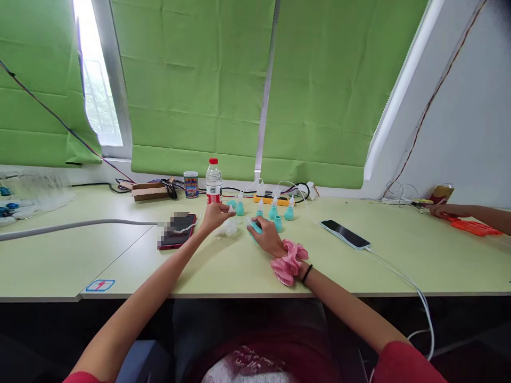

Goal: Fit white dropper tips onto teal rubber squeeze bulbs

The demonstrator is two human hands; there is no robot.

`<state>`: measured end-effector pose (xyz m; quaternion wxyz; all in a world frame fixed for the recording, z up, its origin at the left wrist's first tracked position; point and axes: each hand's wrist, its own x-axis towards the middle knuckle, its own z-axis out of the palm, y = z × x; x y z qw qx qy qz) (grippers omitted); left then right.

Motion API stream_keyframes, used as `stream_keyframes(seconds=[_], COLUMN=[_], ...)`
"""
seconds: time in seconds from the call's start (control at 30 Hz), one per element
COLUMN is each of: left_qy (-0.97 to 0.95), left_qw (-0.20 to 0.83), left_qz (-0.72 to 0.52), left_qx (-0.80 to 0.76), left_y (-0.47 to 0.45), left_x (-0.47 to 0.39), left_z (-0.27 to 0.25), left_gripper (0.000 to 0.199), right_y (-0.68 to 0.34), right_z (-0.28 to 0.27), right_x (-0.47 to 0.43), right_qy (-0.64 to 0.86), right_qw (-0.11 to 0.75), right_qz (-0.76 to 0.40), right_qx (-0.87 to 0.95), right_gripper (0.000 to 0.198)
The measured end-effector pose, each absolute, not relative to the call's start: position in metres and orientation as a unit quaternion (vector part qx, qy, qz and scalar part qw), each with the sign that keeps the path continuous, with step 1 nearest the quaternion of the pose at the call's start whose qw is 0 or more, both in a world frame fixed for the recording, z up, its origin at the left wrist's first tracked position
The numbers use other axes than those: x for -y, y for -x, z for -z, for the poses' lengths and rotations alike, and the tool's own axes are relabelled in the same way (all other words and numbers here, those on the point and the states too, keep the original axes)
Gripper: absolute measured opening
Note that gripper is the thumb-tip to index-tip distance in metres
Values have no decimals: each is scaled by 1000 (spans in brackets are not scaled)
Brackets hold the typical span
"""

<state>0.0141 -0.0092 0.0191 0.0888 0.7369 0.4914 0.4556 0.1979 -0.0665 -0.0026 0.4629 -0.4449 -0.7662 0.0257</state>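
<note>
My right hand [266, 235] is wrapped round a teal squeeze bulb [255, 227] with a pale nozzle, holding it tilted above the table. My left hand [216, 217] is closed in a pinch near it, thumb and fingertips together. Whatever lies between those fingertips is too small to make out. Under the left hand is a small heap of translucent plastic pieces [229, 229]. Beyond the hands stand several teal bulbs with whitish tips, among them one bulb [289, 213] at the right. A teal bulb [278, 223] without a tip is beside my right hand.
A bottle with a red cap [214, 183] and a can [191, 185] stand behind my left hand. A phone [345, 234] with a cable lies at right, a dark red-edged device [178, 231] at left. Another person's hand [449, 210] touches orange parts [475, 227].
</note>
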Motion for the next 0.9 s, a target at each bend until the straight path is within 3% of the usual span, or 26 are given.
stream_keyframes(seconds=[0.1,0.27,0.37,0.5,0.67,0.9], left_qy=[-771,-785,-785,-772,-727,-694], left_qw=[-27,-42,37,256,349,428], left_qz=[-321,-276,-369,-438,-480,-484], left_qx=[-550,-553,-497,-383,-345,-317], left_y=[-5,-12,-24,-39,-46,-40], left_x=[1,2,13,36,52,46], left_z=[-6,3,-6,-22,-29,-24], left_gripper=[27,38,35,29,28,33], right_y=[-203,-203,-201,-200,-200,-197], right_z=[2,4,6,4,1,3], right_x=[65,62,59,59,65,68], right_qy=[423,361,335,349,388,371], right_qw=[495,524,540,568,598,609], right_qz=[-80,-181,-238,-213,-157,-180], right_qx=[755,749,734,714,683,677], right_gripper=[19,22,26,28,31,32])
